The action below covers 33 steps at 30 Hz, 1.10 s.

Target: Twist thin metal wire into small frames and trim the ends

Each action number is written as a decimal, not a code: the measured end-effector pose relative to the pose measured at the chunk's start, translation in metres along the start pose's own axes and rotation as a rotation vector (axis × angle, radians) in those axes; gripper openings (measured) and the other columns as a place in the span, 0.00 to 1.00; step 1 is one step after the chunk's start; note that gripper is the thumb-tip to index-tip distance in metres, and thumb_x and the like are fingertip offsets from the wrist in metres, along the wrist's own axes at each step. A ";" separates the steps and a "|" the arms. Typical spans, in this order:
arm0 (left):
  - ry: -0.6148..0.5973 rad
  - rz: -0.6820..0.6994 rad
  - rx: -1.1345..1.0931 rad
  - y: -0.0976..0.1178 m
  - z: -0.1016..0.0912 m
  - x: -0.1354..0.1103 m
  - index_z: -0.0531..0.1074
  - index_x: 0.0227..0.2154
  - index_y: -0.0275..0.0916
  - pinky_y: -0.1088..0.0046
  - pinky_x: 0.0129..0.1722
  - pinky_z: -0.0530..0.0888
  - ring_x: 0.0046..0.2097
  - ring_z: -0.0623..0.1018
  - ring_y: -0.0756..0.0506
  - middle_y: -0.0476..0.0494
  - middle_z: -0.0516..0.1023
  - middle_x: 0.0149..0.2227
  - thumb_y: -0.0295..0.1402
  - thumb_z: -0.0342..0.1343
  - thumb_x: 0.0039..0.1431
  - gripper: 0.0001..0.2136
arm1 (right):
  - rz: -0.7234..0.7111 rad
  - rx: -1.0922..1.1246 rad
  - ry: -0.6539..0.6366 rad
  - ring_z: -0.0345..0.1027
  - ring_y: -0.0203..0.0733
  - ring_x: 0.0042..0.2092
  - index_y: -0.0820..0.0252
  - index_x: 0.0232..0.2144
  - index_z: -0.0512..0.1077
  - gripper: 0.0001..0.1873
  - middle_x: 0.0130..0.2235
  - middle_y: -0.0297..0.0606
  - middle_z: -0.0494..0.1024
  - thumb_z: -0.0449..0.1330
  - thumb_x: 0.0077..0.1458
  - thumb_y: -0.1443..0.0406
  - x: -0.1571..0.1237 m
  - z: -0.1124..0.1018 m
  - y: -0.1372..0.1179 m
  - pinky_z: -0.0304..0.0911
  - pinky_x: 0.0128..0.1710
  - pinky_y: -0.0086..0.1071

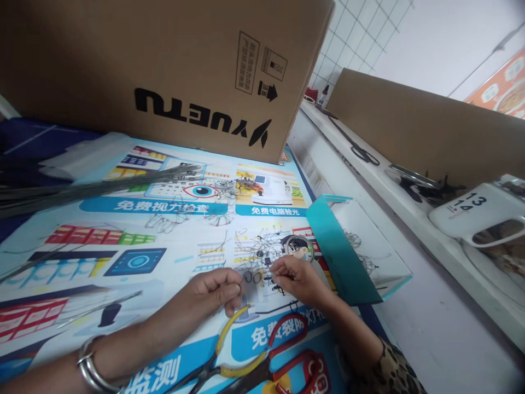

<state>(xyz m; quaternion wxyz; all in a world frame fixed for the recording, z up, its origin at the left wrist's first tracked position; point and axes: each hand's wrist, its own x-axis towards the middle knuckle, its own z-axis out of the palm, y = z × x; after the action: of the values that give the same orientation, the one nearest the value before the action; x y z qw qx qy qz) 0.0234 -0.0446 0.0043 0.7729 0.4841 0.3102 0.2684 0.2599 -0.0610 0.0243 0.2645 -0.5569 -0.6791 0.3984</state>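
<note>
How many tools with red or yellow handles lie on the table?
2: yellow-handled pliers just below the left hand in the picture, and red-handled scissors to their right.

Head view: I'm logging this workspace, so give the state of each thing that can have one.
Left hand: fingers curled; hold unclear
Right hand: fingers curled; hold unclear
Yellow-handled pliers: handles spread
Red-handled scissors: handle loops apart
Thin wire pieces: scattered, some looped
Wire bundle: lying, right end slightly fanned
Teal box: open, wire pieces inside
Cardboard box: standing, lettering upside down
White mug: contents unclear
</note>
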 end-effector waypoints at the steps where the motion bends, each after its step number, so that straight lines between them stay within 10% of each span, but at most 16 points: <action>1: 0.000 0.003 0.011 0.000 0.000 0.000 0.69 0.29 0.37 0.76 0.30 0.65 0.27 0.68 0.51 0.49 0.72 0.24 0.38 0.53 0.56 0.09 | 0.006 0.011 0.006 0.67 0.36 0.34 0.60 0.36 0.70 0.09 0.30 0.34 0.72 0.57 0.50 0.68 0.000 0.001 -0.001 0.62 0.31 0.26; 12: -0.044 0.255 0.454 0.015 0.007 0.001 0.72 0.27 0.39 0.75 0.42 0.66 0.41 0.70 0.47 0.44 0.70 0.39 0.36 0.50 0.57 0.09 | 0.017 0.128 0.122 0.68 0.37 0.29 0.61 0.29 0.73 0.04 0.26 0.34 0.74 0.59 0.48 0.67 -0.003 0.021 -0.030 0.62 0.28 0.27; 33: -0.314 0.407 0.609 0.019 0.011 -0.006 0.75 0.32 0.40 0.73 0.44 0.69 0.41 0.73 0.47 0.42 0.74 0.38 0.31 0.49 0.59 0.09 | 0.079 0.471 0.155 0.61 0.32 0.23 0.61 0.24 0.69 0.03 0.20 0.30 0.68 0.60 0.46 0.67 -0.007 0.039 -0.030 0.57 0.23 0.25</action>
<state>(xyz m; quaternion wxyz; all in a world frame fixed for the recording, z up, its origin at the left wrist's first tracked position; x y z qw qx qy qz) 0.0253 -0.0482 0.0265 0.5629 0.7779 0.1516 0.2346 0.2138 -0.0790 0.0285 0.4225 -0.5349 -0.5229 0.5118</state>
